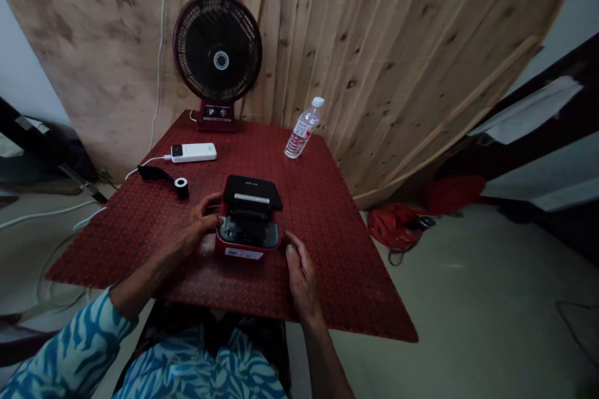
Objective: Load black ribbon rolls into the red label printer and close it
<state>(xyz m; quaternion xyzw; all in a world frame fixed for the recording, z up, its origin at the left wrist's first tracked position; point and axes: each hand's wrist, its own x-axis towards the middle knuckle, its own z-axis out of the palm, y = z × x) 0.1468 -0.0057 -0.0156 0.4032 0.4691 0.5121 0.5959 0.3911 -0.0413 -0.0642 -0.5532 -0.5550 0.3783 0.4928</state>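
Observation:
A small red and black box-shaped device (248, 230) sits on the red patterned table (337, 243) with its black lid (253, 192) tipped open toward the back. My left hand (194, 230) rests against the device's left side, fingers curled onto its edge. My right hand (302, 277) lies on the table at the device's right front corner, fingers together, thumb touching the corner. Nothing is lifted off the table.
A dark red table fan (218, 59) stands at the table's back edge. A white power bank (193, 152) with a cable, a small black roll holder (180, 187) and a clear water bottle (303, 129) lie behind the device. Wooden boards lean behind; red cloth (397, 224) lies on the floor.

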